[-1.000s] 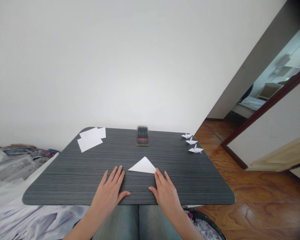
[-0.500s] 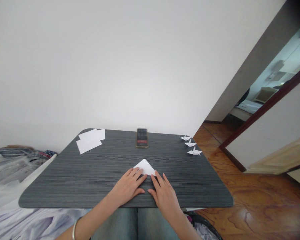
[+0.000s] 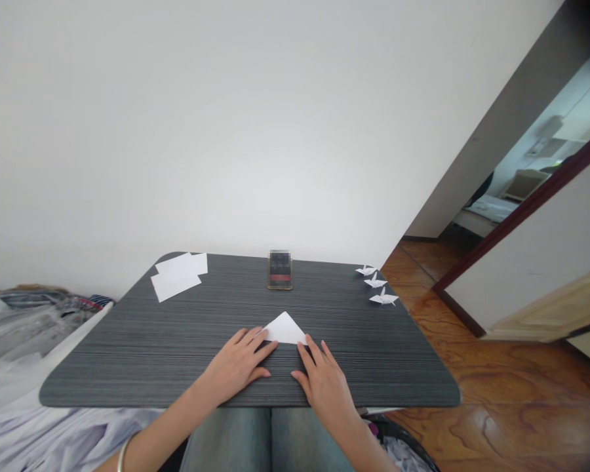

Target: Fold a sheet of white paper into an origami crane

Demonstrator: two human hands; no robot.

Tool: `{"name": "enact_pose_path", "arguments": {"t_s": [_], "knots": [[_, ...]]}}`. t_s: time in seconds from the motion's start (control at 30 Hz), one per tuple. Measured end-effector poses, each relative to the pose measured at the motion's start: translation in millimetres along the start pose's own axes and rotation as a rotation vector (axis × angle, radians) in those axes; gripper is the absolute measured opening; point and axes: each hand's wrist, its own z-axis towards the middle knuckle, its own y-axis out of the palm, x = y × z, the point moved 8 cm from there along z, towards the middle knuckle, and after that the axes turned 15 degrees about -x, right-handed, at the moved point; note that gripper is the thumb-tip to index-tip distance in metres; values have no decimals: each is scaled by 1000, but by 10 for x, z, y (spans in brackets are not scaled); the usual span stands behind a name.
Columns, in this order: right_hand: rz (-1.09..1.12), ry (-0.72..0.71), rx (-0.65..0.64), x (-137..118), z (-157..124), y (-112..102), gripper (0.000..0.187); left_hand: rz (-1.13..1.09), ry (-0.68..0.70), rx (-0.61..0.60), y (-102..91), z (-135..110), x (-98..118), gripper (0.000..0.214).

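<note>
Two hands rest on the table (image 3: 128,367), fingers spread and flat, gripping nothing: the left hand (image 3: 236,367) touches the folded paper (image 3: 286,331) at its nine o'clock corner, the right hand (image 3: 328,385) at its four o'clock corner. From that paper, near the table's middle, a blurred dark device (image 3: 280,270) stands at twelve, white sheets (image 3: 177,278) at ten, three paper cranes (image 3: 375,282) at two.

WORN | silvery bangle (image 3: 122,453) (left arm (image 3: 181,416)); faded blue denim trousers (image 3: 299,442)
</note>
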Motion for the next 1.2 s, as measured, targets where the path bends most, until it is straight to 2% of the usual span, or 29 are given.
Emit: {"name": "enact_pose_path", "arguments": {"t_s": [0.13, 0.5, 0.77, 0.87, 1.07, 1.2], "knots": [[9, -16, 28, -5, -8, -18, 42, 9, -44, -19, 55, -79, -80, 46], [-18, -3, -2, 0, -11, -78, 43, 81, -129, 0, 155, -302, -286, 50], [13, -22, 30, 2, -25, -91, 42, 111, -171, 2, 101, -379, -348, 47], [0, -18, 3, -6, -15, -75, 42, 87, -186, 10, 75, -354, -316, 47], [-34, -26, -30, -53, 16, -69, 42, -12, -37, -3, 119, -179, -62, 55], [-76, -29, -44, -99, 53, -79, 44, -62, -53, -12, 122, -100, -2, 56]]}}
